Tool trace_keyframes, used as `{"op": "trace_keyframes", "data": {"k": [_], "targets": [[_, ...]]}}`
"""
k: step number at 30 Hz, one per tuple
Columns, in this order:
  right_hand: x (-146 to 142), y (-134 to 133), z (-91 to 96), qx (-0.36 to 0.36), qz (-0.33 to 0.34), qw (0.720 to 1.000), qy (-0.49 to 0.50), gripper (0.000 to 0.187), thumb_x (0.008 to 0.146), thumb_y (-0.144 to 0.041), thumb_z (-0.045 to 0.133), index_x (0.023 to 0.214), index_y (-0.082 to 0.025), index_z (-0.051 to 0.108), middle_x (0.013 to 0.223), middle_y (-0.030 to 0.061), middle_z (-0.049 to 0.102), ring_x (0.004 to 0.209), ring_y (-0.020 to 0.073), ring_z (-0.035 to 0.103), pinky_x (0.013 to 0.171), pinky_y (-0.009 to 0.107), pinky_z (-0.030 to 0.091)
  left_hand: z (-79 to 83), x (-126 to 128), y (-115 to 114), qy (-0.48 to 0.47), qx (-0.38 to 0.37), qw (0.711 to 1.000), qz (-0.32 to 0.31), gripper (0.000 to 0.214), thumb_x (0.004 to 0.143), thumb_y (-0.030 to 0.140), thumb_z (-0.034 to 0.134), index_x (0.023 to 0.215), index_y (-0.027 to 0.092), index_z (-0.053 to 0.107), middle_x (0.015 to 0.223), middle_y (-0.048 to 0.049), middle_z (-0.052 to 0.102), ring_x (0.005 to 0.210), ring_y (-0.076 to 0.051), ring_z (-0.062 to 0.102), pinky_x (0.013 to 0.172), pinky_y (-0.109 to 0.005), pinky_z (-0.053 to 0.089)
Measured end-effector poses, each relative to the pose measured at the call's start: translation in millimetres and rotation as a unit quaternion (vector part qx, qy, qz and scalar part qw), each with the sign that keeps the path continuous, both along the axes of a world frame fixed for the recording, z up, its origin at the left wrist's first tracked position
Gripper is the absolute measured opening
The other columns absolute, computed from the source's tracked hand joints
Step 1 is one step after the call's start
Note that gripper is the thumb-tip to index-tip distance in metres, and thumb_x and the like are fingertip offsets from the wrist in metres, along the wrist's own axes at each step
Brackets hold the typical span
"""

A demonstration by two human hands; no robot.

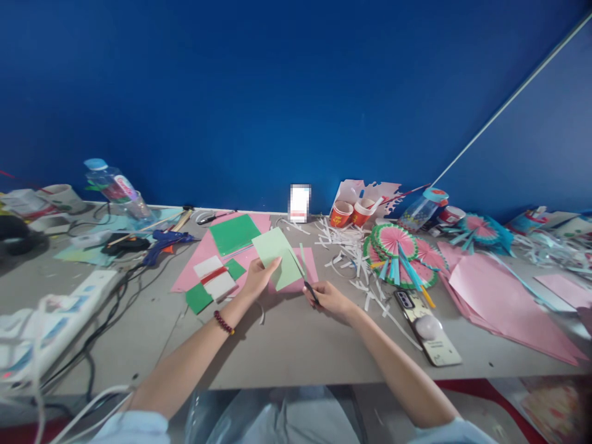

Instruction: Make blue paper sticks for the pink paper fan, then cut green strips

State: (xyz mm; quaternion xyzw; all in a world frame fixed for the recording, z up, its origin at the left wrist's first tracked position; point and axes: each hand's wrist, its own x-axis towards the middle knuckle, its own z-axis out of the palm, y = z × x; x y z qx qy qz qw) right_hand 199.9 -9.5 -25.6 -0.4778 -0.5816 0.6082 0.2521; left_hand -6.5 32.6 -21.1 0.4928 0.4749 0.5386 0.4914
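Note:
My left hand [261,277] pinches a light green sheet of paper [279,255] by its lower left part, holding it tilted above the table. Closed around the black handles of a pair of scissors [311,292] is my right hand [329,300]. The blades lie along the sheet's right edge, where a narrow green strip [301,254] stands apart from it. Under and behind the sheet are pink papers [189,274] and a darker green sheet [234,234]. Left of my left wrist lies a white pad with a red band [215,277] on small green pieces.
White paper scraps [345,246] and watermelon-patterned paper fans [398,246] spread to the right, near a phone [428,330] and pink sheets [504,302]. Leftward are a blue glue gun [166,243], a power strip [60,327] with cables and a bottle [118,188]. Red paper cups [341,213] stand behind.

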Motion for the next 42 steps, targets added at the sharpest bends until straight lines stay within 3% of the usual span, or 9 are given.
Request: {"op": "trace_keyframes", "data": {"k": [18, 25, 30, 42], "targets": [[-2, 0, 7.0, -0.004, 0.003, 0.999, 0.032, 0.052, 0.077, -0.063, 0.052, 0.056, -0.015, 0.05, 0.051, -0.0029, 0.045, 0.043, 0.0056, 0.035, 0.042, 0.02, 0.024, 15.0, 6, -10, 0.027, -0.013, 0.999, -0.02, 0.038, 0.065, 0.05, 0.069, 0.068, 0.012, 0.067, 0.066, -0.0058, 0.067, 0.059, -0.017, 0.058, 0.055, -0.026, 0.045], [-2, 0, 8.0, -0.021, -0.007, 1.0, 0.004, 0.053, 0.077, -0.065, 0.05, 0.06, -0.015, 0.052, 0.047, -0.0044, 0.042, 0.039, 0.0053, 0.033, 0.039, 0.02, 0.02, 13.7, 8, -12, 0.024, -0.02, 0.998, -0.059, 0.037, 0.065, 0.049, 0.069, 0.072, 0.012, 0.068, 0.068, -0.0065, 0.068, 0.06, -0.018, 0.06, 0.055, -0.026, 0.047], [-1, 1, 2.6, -0.016, -0.007, 1.0, 0.012, 0.054, 0.075, -0.068, 0.049, 0.062, -0.015, 0.051, 0.051, -0.0038, 0.044, 0.041, 0.0052, 0.034, 0.04, 0.02, 0.024, 9.2, 9, -12, 0.015, -0.031, 0.996, -0.082, 0.035, 0.068, 0.047, 0.068, 0.074, 0.012, 0.069, 0.071, -0.0071, 0.069, 0.06, -0.018, 0.061, 0.056, -0.027, 0.048], [-3, 0, 12.7, -0.035, -0.012, 0.999, -0.014, 0.056, 0.072, -0.071, 0.049, 0.06, -0.016, 0.051, 0.047, -0.0048, 0.042, 0.039, 0.0048, 0.031, 0.038, 0.02, 0.019, 8.7, 8, -11, 0.018, -0.029, 0.996, -0.082, 0.033, 0.067, 0.046, 0.069, 0.07, 0.012, 0.069, 0.068, -0.0056, 0.069, 0.057, -0.017, 0.061, 0.053, -0.025, 0.047]]}}
